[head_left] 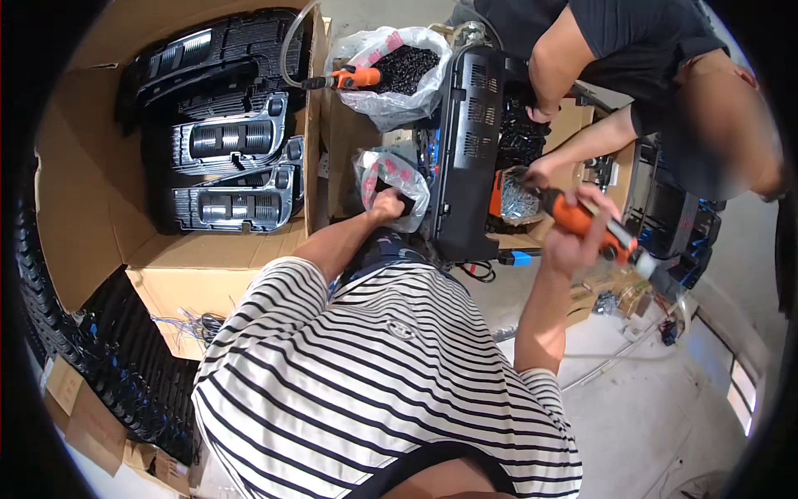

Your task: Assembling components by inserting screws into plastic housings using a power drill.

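Note:
My right hand (578,229) is wrapped round an orange power screwdriver (573,214), which it holds above a box of silver screws (520,205). The tool's tip points toward the upper left. My left hand (386,206) reaches into a small clear plastic bag (418,185) with dark contents. Its fingers are hidden inside the bag. Between my two hands stands a long black plastic housing (467,166) with vent slots. A co-worker's hand (542,115) touches black parts (519,137) beyond the housing, and their other hand (539,172) is close to the screws.
At the left, a large cardboard box (91,175) holds several black plastic covers (237,137). A second orange power screwdriver (357,77) with a hose lies on a big bag of small black parts (407,71). Stacked black parts (108,374) line the lower left.

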Available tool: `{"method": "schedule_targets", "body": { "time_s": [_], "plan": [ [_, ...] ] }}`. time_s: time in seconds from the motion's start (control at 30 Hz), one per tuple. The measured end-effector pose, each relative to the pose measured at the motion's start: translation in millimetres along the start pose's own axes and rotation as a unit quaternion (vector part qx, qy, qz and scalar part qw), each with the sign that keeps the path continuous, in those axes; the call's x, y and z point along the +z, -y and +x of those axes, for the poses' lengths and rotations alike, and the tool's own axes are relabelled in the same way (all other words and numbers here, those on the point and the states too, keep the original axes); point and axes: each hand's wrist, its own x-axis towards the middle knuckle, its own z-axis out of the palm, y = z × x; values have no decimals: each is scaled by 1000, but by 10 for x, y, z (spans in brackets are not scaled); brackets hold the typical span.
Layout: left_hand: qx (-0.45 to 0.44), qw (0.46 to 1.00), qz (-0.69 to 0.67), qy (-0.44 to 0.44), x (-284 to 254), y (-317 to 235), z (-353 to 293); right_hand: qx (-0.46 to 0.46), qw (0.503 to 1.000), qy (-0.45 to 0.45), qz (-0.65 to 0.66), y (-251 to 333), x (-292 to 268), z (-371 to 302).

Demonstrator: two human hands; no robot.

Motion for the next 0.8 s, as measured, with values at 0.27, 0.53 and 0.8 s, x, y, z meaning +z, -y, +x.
{"method": "schedule_targets", "body": {
  "time_s": [0.27,0.53,0.8],
  "plan": [
    [175,935,251,176,-1333,-1058,-107,-14,978,-167,-120,523,-693,-1123],
    [402,870,168,-232,-2265,-1681,1562,68,919,-313,-230,592,-762,-1881],
    [438,818,338,-156,-2129,-1383,1933,27,918,-371,-136,631,-796,-1970]
  ]
}}
